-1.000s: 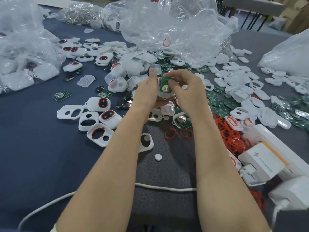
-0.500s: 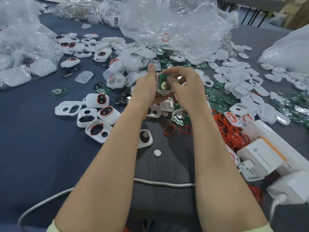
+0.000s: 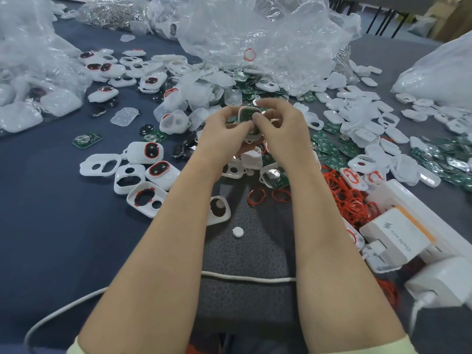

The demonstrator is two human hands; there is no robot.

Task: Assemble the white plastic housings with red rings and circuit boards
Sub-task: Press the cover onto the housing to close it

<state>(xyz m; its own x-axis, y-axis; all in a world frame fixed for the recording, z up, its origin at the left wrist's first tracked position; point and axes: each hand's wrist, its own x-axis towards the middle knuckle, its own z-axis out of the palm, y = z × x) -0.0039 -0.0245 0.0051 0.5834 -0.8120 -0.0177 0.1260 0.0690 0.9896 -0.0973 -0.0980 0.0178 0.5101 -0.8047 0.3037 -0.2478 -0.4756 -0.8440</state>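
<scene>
Fingers of both hands curl round one white housing, held up above the table at centre. Left hand grips its left edge, right hand pinches the right side, thumb pressing on the green circuit board sitting inside it. Left of the arms lie loose housings; red rings piled on the right, near a white charger. Clear plastic bag behind

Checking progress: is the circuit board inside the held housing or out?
In: the circuit board lies inside the white housing, gripped by left hand and right hand. Fully seated: cannot tell.
</scene>
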